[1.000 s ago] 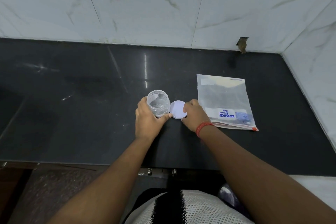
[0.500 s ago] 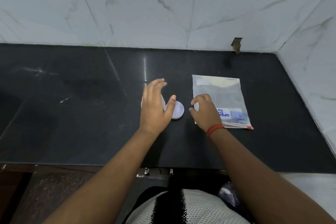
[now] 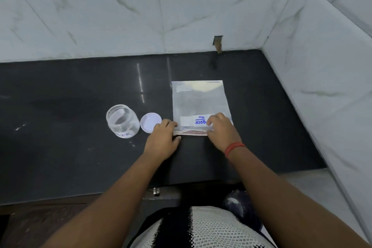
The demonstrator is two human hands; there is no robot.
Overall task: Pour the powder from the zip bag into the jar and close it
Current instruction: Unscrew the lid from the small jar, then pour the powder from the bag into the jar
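A clear zip bag point(image 3: 199, 102) with blue print lies flat on the black counter, its pink zip edge toward me and pale powder at its far end. My left hand point(image 3: 164, 139) pinches the zip edge at the near left corner. My right hand point(image 3: 220, 130), with a red thread at the wrist, grips the same edge near the right. To the left stands an open, empty clear jar point(image 3: 122, 121) with a white label. Its white lid point(image 3: 150, 122) lies flat between jar and bag.
The black counter point(image 3: 70, 157) ends at a white marble wall behind and another wall on the right, close to the bag. A small hole in the back wall point(image 3: 218, 43) sits above the counter. The counter's front edge runs just below my forearms.
My left hand left the jar and my right hand left the lid; both moved right onto the bag's near zip edge. The jar stands uncovered, with the lid beside it.
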